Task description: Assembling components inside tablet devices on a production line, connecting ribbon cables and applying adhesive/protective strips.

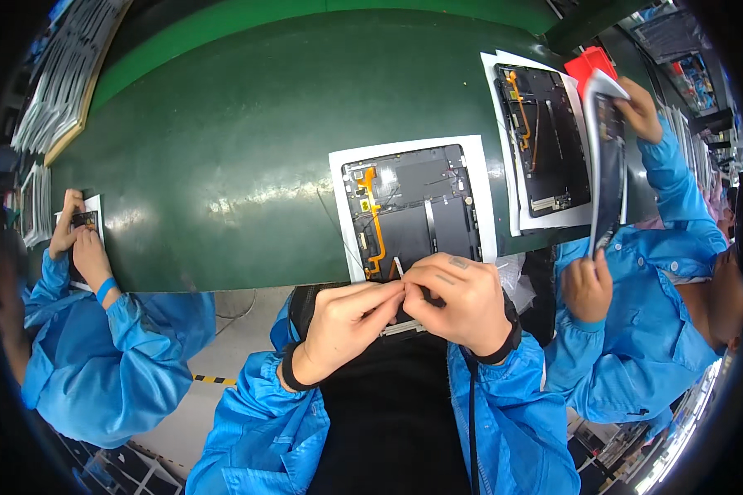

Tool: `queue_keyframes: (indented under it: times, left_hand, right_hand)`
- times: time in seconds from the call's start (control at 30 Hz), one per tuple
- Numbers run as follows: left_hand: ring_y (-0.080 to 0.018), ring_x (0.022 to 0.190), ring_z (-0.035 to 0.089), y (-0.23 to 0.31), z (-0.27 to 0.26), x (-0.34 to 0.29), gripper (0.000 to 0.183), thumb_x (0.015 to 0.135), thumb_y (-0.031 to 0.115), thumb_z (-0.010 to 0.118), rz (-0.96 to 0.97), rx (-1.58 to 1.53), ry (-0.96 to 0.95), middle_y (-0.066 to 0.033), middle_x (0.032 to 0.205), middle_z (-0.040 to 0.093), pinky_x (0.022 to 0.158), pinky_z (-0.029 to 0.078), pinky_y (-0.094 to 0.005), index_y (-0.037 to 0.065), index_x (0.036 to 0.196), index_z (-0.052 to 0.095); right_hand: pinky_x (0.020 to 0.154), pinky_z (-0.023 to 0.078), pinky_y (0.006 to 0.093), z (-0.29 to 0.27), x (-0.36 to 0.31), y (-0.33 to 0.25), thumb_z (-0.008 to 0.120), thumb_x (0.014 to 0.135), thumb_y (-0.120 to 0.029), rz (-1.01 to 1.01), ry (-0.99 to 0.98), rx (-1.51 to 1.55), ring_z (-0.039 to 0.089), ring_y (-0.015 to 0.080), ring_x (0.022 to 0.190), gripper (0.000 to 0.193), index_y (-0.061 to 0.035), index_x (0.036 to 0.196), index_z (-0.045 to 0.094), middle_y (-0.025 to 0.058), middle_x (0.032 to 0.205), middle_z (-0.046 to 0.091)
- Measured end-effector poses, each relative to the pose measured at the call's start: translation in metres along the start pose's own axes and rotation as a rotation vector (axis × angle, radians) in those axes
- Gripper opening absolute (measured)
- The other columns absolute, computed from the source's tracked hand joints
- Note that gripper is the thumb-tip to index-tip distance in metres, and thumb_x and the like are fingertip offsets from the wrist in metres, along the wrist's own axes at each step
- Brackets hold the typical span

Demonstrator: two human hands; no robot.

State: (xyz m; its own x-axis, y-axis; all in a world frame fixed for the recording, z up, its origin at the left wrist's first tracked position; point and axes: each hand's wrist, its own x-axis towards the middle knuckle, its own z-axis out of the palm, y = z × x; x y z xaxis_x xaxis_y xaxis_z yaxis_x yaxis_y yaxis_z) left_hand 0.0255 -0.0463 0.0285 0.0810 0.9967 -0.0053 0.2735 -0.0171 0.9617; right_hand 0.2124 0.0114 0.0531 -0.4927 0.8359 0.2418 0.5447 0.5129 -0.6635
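Both hands brought together over the near end of an open black device

The open black device (404, 223) is laid flat on a white sheet (489, 223) at the front of the green tabletop (223, 165), and its near end appears to be carried past the tabletop's edge. An orange ribbon cable (378, 227) is seen along its left side, and a pale strip (430, 224) is set near its middle.

The left hand (347, 318) and the right hand (462, 297) are held above the device's near end, with their fingertips meeting. On each, thumb and forefinger are drawn together; whether anything is pinched between them cannot be told. A small white sliver (398, 266) is seen just beyond the fingertips. A black band is worn on each wrist.

To the right, a second open device (553, 132) is placed on white sheets, with a red object (590, 64) near its far corner. Beside it, a dark panel (609, 165), blurred, is held up in both hands by a blue-sleeved co-worker (644, 322). At the far left, a smaller-looking device (87, 221) is handled by another co-worker (115, 363), by whom a blue wristband (105, 289) is worn
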Motion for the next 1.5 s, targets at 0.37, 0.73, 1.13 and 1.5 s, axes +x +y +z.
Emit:
queue_keyframes:
  times: [0.37,0.73,1.13,1.5]
  left_hand:
    - [-0.0208,0.066,0.075,0.001,-0.003,-0.004,0.016,0.089,-0.003,0.076,0.121,0.084,-0.034,-0.0127,0.082,0.077,0.059,0.057,-0.0294,-0.003,0.105,0.078]
    - [-0.0183,0.089,0.077,-0.008,-0.003,-0.003,0.019,0.101,-0.002,0.068,-0.321,-0.705,-0.084,-0.0182,0.102,0.079,0.080,0.063,-0.0301,-0.009,0.118,0.072]
    - [-0.0213,0.096,0.078,-0.012,-0.006,0.000,0.022,0.101,0.001,0.069,-0.287,-0.686,-0.034,-0.0166,0.108,0.079,0.086,0.063,-0.0310,-0.010,0.120,0.071]
    - [-0.0059,0.057,0.061,0.020,-0.014,0.015,0.010,0.100,0.003,0.072,-0.422,-0.405,-0.156,-0.0078,0.078,0.073,0.049,0.045,-0.0218,-0.006,0.104,0.073]
  right_hand:
    - [0.051,0.046,0.0323,-0.002,0.002,-0.013,0.072,0.081,0.001,0.325,-0.026,0.206,0.058,0.0167,0.052,0.007,0.0011,0.087,0.070,0.0083,0.078,0.067]
    - [0.054,0.047,0.0298,0.004,-0.003,0.002,0.067,0.090,0.007,0.352,0.213,0.144,0.065,0.0165,0.064,0.007,0.0024,0.095,0.064,0.0089,0.087,0.067]
    - [0.065,0.050,0.0234,-0.110,-0.130,0.045,0.070,0.090,0.003,0.715,0.153,0.200,0.066,0.0095,0.069,0.002,0.0049,0.092,0.070,0.0066,0.084,0.074]
    - [0.066,0.058,0.0331,-0.050,-0.047,0.013,0.076,0.082,0.003,0.174,0.047,0.002,0.075,0.0226,0.084,0.030,-0.0060,0.110,0.074,0.0115,0.124,0.072]
